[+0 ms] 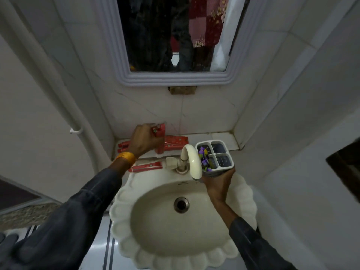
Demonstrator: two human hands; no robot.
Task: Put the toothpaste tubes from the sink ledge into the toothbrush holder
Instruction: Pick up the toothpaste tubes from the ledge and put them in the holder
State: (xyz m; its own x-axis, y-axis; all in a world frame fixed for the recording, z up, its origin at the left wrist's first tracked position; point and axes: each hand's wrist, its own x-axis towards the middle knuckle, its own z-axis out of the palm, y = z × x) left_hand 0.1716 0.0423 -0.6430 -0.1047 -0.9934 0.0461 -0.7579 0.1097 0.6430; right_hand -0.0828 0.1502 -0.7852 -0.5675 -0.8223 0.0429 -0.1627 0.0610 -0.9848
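Note:
My left hand [145, 140] grips a red toothpaste tube [160, 139] and holds it upright above the sink ledge [212, 138]. More red toothpaste tubes [175, 141] lie flat on the ledge behind it, and one red tube [147, 167] lies nearer, beside the tap base. My right hand [218, 182] holds the grey toothbrush holder [215, 158] from below, to the right of the tap. The holder has four compartments; the left ones hold purple and green toothbrushes [204, 158], the right ones look empty.
A cream tap [191, 160] curves over the scalloped white basin [181, 217], right between my two hands. A mirror [173, 34] hangs on the tiled wall above the ledge. A white pipe [44, 75] runs down the left wall.

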